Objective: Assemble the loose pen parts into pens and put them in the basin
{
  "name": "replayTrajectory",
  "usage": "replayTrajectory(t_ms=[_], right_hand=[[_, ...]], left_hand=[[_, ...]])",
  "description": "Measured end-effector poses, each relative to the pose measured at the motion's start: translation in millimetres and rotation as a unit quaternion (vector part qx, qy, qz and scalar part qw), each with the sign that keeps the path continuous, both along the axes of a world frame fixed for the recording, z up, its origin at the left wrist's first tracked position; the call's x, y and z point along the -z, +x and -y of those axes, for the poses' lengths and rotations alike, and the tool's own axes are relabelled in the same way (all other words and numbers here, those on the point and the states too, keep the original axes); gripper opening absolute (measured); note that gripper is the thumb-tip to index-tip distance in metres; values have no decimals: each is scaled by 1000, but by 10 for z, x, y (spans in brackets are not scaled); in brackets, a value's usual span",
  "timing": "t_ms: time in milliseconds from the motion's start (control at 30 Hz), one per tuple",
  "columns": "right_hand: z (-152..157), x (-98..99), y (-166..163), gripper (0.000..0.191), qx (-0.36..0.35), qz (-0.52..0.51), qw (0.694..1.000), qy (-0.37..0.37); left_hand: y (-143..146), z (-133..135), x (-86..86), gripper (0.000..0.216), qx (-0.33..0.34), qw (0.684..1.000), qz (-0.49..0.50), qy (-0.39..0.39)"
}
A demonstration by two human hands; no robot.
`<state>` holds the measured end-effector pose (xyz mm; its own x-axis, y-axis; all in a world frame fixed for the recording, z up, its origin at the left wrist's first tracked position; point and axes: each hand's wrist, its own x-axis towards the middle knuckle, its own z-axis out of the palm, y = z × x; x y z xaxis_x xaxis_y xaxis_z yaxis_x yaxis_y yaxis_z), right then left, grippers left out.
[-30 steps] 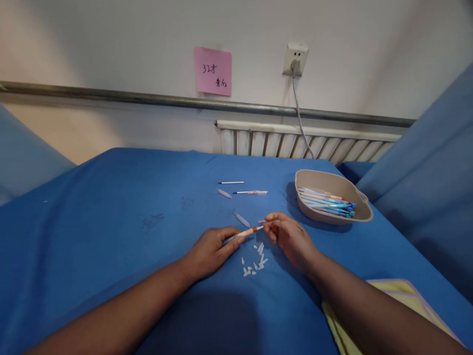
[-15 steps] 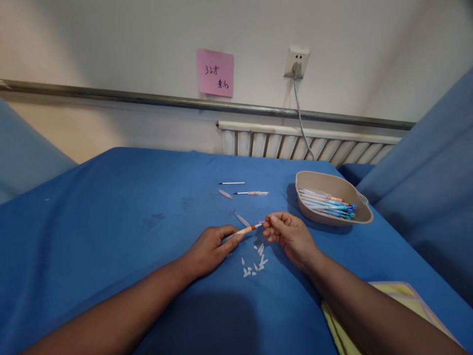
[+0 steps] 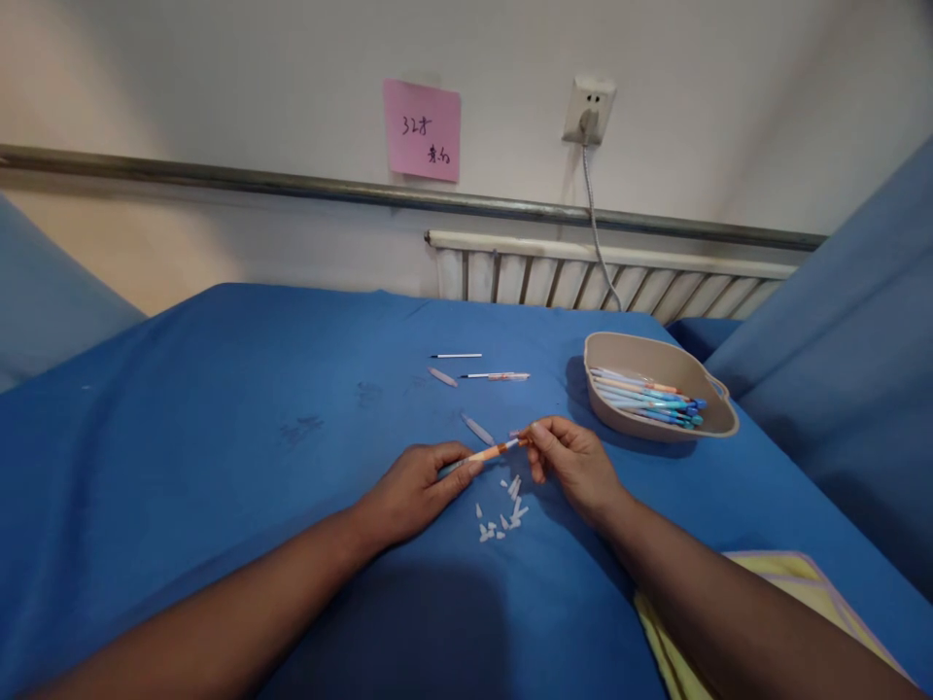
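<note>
My left hand (image 3: 419, 491) is closed around the barrel of an orange-and-white pen (image 3: 490, 453), which tilts up to the right. At the pen's right end, the thumb and fingers of my right hand (image 3: 575, 462) are pinched together on its tip; exactly what lies between them is partly hidden. Small white plastic pieces (image 3: 502, 525) are scattered on the blue cloth (image 3: 350, 340) just below the hands. Behind the pen lies a translucent pen barrel (image 3: 477, 429). Farther back are a pinkish grip piece (image 3: 442, 376), a thin refill (image 3: 456, 356) and a refill with a clear-and-orange part (image 3: 500, 376).
A beige basket (image 3: 718, 418) holding several blue and orange pens stands at the right. A yellow cloth (image 3: 773, 583) lies under my right forearm. Beyond the table are a radiator (image 3: 539, 272), a metal rail (image 3: 306, 194) and a plugged socket (image 3: 589, 112). Blue curtains hang on both sides.
My right fingers have closed in on the pen's end, turning slightly. The left hand keeps its hold on the barrel. The view has tilted a little.
</note>
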<state>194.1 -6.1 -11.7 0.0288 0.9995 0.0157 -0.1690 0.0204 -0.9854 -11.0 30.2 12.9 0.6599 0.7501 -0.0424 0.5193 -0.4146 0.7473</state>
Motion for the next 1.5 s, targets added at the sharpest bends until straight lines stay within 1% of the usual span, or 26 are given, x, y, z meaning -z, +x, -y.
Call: replayTrajectory(t_ms=[200, 500, 667, 767, 867, 1100, 1200, 1333, 1400, 1500], right_hand=[[-14, 15, 9, 32, 6, -14, 1000, 4], [14, -27, -5, 30, -3, 47, 999, 9], [25, -3, -16, 27, -1, 79, 997, 25], [29, 12, -19, 26, -3, 80, 996, 27], [29, 14, -27, 26, -9, 64, 998, 22], [28, 9, -54, 32, -49, 36, 998, 20], [16, 36, -53, 35, -56, 13, 998, 16], [-3, 100, -59, 39, -88, -31, 996, -13], [-4, 115, -67, 43, -103, -65, 992, -31], [9, 97, -75, 55, -120, -115, 985, -51]], left_hand=[[-6, -4, 14, 38, 5, 1000, -1, -4], [-7, 7, 21, 39, 16, 999, -18, 28], [-7, 7, 46, 38, 20, 998, -30, 43], [-9, 4, 53, 38, 23, 998, -34, 40], [-9, 1, 62, 38, 25, 999, -23, 35], [39, -1, 47, 36, 33, 999, -15, 17], [61, 4, 26, 34, 39, 999, -9, 12], [74, 21, 16, 33, 33, 999, -4, 7], [76, 28, 19, 33, 31, 1000, 3, -2], [80, 31, 28, 31, 29, 999, 13, -28]])
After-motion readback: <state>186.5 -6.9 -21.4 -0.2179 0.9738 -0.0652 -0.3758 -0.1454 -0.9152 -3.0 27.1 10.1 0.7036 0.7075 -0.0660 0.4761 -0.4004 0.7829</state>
